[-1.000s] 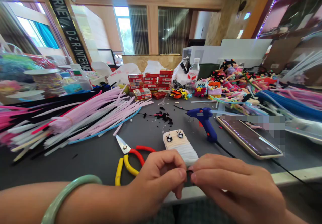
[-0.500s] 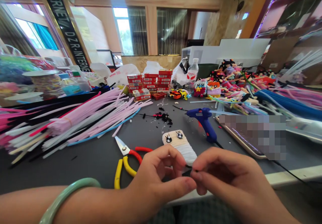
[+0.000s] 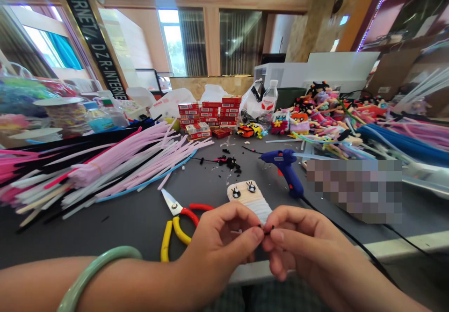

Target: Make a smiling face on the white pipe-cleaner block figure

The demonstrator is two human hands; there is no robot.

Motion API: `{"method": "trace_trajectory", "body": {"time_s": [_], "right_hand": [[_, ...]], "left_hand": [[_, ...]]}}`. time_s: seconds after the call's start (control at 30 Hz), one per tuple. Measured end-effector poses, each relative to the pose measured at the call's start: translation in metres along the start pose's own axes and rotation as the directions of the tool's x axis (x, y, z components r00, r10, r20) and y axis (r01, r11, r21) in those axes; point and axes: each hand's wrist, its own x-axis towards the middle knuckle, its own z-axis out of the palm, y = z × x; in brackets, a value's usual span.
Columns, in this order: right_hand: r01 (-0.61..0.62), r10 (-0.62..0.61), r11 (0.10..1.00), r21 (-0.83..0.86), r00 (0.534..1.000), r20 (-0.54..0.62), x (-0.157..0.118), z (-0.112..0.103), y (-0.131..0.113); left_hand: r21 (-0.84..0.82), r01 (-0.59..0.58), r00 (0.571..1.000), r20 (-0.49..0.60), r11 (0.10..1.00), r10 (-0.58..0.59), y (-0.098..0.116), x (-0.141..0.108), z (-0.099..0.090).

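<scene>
My left hand (image 3: pixel 224 239) and my right hand (image 3: pixel 310 244) meet near the table's front edge, fingertips almost touching. Between thumb and fingers, each pinches one side of a short, thin black piece of pipe cleaner (image 3: pixel 268 232), mostly hidden by the fingertips. Just beyond them lies a flat cream-and-white wrapped figure (image 3: pixel 250 202) with two black-and-white eyes; its lower end is hidden behind my hands. Scissors (image 3: pixel 172 205) with red and yellow handles lie left of my left hand, partly covered by it. A blue hot glue gun (image 3: pixel 289 174) rests beyond my right hand.
Bundled pipe cleaners (image 3: pixel 115 169) spread over the left side. Black scraps (image 3: pixel 229 163) lie mid-table, with stacked red boxes (image 3: pixel 209 115) behind. Small dolls (image 3: pixel 321 104) pile up at the back right. A blurred-out object (image 3: pixel 354 190) and a black cord (image 3: pixel 336 232) are on the right.
My hands have drawn closer together and raised the black piece slightly, and it shows more between the fingertips. The figure, scissors and glue gun stay in place.
</scene>
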Motion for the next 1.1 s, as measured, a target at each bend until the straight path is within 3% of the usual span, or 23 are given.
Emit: {"method": "trace_trajectory", "body": {"time_s": [0.37, 0.6, 0.8, 0.93, 1.0, 1.03, 1.07, 1.1], "right_hand": [[-0.033, 0.034, 0.999, 0.018, 0.999, -0.026, 0.005, 0.002, -0.002], [-0.073, 0.074, 0.996, 0.06, 0.997, -0.009, 0.004, 0.002, 0.003], [-0.036, 0.036, 0.999, 0.006, 0.999, -0.008, 0.003, 0.001, 0.003], [-0.026, 0.023, 0.99, -0.141, 0.999, -0.022, 0.005, -0.001, 0.002], [-0.018, 0.009, 0.942, -0.336, 1.0, -0.03, 0.006, -0.004, -0.002], [-0.002, -0.027, 0.872, -0.489, 0.998, -0.053, 0.007, -0.008, -0.006], [0.007, -0.081, 0.75, -0.661, 0.993, -0.081, 0.008, -0.013, -0.011], [0.006, -0.174, 0.561, -0.828, 0.978, -0.111, 0.009, -0.019, -0.017]], "left_hand": [[0.113, -0.006, 1.0, -0.013, 0.994, 0.008, 0.002, 0.001, 0.0], [0.222, -0.125, 0.992, 0.03, 0.967, 0.121, 0.003, -0.002, 0.0], [0.169, -0.014, 1.0, 0.003, 0.986, 0.014, 0.002, -0.002, 0.0], [0.152, -0.002, 1.0, -0.008, 0.988, 0.003, 0.002, -0.001, 0.002], [0.138, -0.012, 1.0, -0.013, 0.99, 0.014, 0.002, -0.001, 0.002], [0.136, -0.017, 1.0, -0.017, 0.991, 0.02, 0.003, -0.001, 0.002], [0.139, -0.021, 0.999, -0.021, 0.99, 0.024, 0.003, -0.001, 0.003], [0.146, -0.023, 0.999, -0.023, 0.989, 0.027, 0.002, -0.001, 0.003]]}}
